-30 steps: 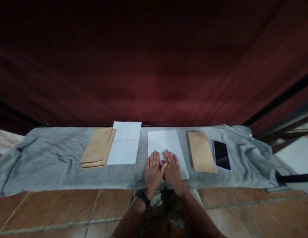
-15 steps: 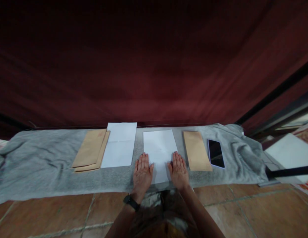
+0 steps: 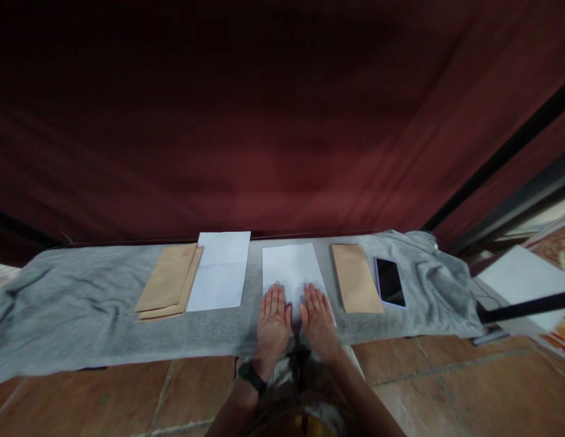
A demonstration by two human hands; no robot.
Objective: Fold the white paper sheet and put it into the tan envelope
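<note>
A white sheet of paper (image 3: 289, 264) lies flat in front of me on the grey cloth. My left hand (image 3: 274, 318) rests palm down over its lower left part, fingers stretched out and pointing away from me. Across from it, my right hand (image 3: 317, 315) lies flat on the lower right part, fingers also extended. Both hands hold nothing. Left of this sheet is another white paper (image 3: 221, 273) with a crease across it. To the right lies a brown envelope (image 3: 357, 279).
Further left, several overlapping brown envelopes (image 3: 166, 279) touch the creased paper. A phone (image 3: 390, 282) with a purple edge lies at the right. The grey cloth (image 3: 104, 334) covers a long narrow surface before a dark red curtain (image 3: 282, 152). A black bar (image 3: 528, 308) crosses at far right.
Both hands have moved inward, closer together, and now lie more fully on the sheet. The view has shifted slightly.
</note>
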